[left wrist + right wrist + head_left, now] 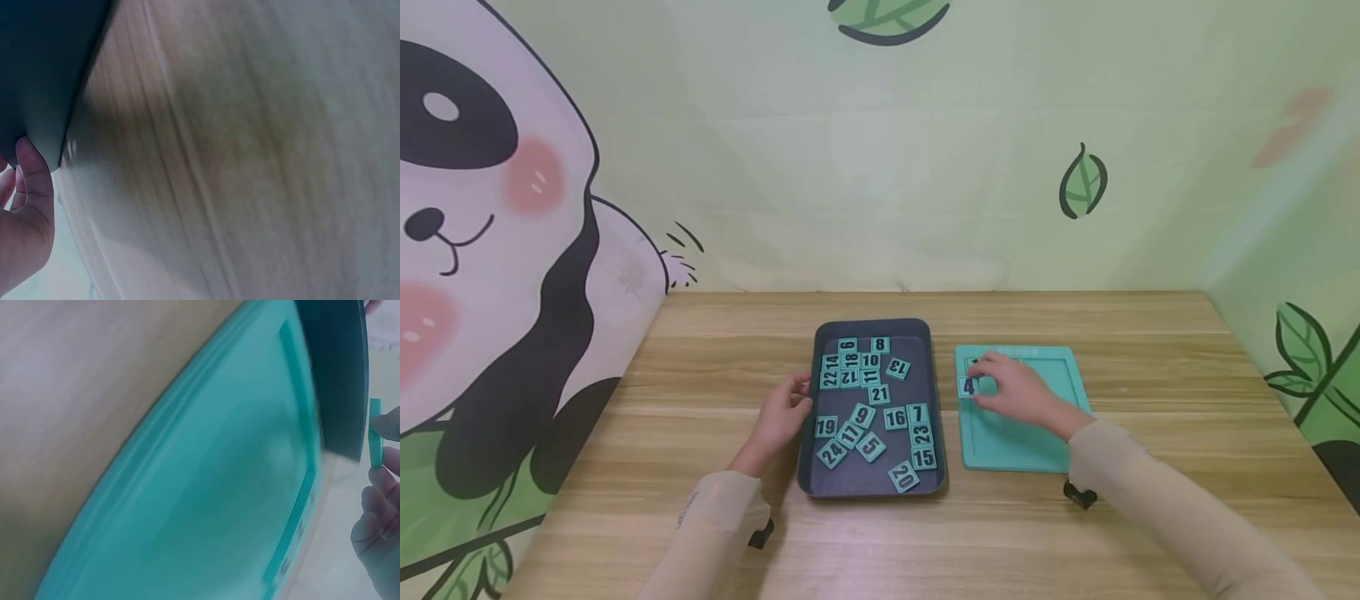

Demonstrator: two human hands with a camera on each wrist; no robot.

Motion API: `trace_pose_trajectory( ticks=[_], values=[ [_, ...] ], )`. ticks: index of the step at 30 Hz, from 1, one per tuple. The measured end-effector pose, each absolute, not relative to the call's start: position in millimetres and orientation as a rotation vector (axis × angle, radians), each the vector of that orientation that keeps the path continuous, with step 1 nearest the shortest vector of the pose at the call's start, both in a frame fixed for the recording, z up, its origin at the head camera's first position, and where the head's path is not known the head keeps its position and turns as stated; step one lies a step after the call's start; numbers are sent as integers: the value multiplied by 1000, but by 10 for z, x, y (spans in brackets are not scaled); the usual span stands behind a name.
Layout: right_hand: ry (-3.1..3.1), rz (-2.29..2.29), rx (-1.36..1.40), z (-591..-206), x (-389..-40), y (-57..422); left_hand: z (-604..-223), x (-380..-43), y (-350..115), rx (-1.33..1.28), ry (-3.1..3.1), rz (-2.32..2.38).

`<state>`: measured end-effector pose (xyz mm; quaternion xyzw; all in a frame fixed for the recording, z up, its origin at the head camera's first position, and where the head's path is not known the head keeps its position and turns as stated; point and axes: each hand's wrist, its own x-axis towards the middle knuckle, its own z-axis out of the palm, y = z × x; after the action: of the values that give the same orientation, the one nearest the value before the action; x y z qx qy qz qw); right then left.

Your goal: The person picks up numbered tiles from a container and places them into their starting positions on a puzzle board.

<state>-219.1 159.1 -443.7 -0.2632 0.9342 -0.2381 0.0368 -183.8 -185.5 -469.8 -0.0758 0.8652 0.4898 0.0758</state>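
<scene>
My right hand [1018,392] pinches a small teal number tile [968,387] marked 4 over the left edge of a teal puzzle frame [1022,450]. In the right wrist view the tile [375,434] is seen edge-on between thumb and fingertips. Partly covered by the fingers, another tile [972,363] sits at the frame's top left. On the other side, my left hand [782,421] touches the outer left wall of a dark tray [880,493], with loosely bent fingers. The left wrist view shows the thumb [36,169] against the tray wall.
Several loose teal number tiles lie in the tray, some turned or upside down, such as the 21 [879,394] and the 20 [904,477]. Tray and frame stand side by side on a wooden table [865,550]. Behind it hangs a leaf-and-panda backdrop [887,167].
</scene>
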Motion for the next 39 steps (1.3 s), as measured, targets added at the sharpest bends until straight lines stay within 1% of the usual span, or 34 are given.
trace_pose_trajectory(
  ticks=[13,19,26,32,39],
  values=[
    [2926,-715,-629,-4638,-2404,2174,-4703,-1832,-1865,-221,2596,1473],
    [2895,-722,-533,-4637,-2451,2338,-4732,-1837,-1877,-204,2602,1475],
    [2902,-651,-454,-4648,-2507,2431,-4720,-1845,-1868,-224,2595,1478],
    [2874,-676,-374,-4640,-2536,2449,-4735,-1851,-1868,-224,2596,1476],
    [2882,-622,-397,-4657,-2537,2482,-4743,-1849,-1875,-229,2601,1478]
  ],
)
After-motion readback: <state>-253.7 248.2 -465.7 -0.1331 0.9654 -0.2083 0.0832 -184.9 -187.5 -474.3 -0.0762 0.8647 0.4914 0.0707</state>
